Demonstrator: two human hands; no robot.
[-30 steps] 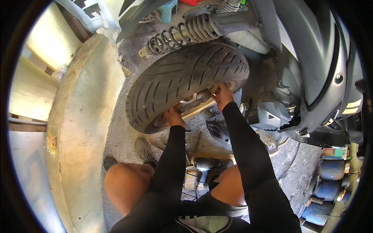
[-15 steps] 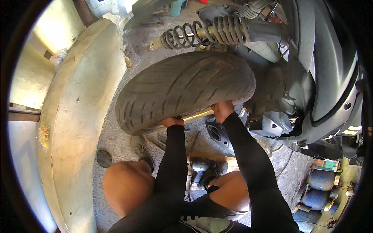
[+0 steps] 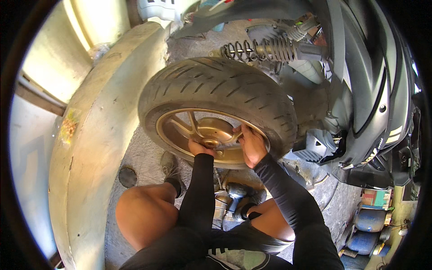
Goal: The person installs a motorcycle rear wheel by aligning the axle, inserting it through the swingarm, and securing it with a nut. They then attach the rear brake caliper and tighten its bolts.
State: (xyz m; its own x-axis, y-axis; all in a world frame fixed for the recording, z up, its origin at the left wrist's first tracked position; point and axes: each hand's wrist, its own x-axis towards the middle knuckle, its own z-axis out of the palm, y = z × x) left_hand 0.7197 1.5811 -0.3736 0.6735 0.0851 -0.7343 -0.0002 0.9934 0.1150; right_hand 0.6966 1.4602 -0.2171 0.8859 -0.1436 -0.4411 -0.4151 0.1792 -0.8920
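A scooter wheel [image 3: 193, 158], with a black grooved tyre [image 3: 216, 85] and a gold spoked rim, is tilted in front of me so that its hub side faces up toward me. My left hand [image 3: 201, 148] is at the near side of the hub, its fingers partly hidden by the wheel. My right hand [image 3: 252, 146] reaches inside the rim on the right, fingers curled at a spoke. Just beyond the tyre, the shock absorber [image 3: 265, 49] with its coil spring sticks out from the scooter [image 3: 375, 90].
A pale concrete ledge [image 3: 101, 148] runs along the left. On the floor between my legs lies a power tool [image 3: 237, 192], and a dark round disc [image 3: 128, 177] lies beside my left knee. Blue cylinders [image 3: 362, 243] stack at the lower right, near a grey plastic part [image 3: 315, 145].
The wheel has tipped, bringing its gold rim and hub into sight where mostly tread showed before. Both hands now show on the inner side of the rim. The view has shifted slightly.
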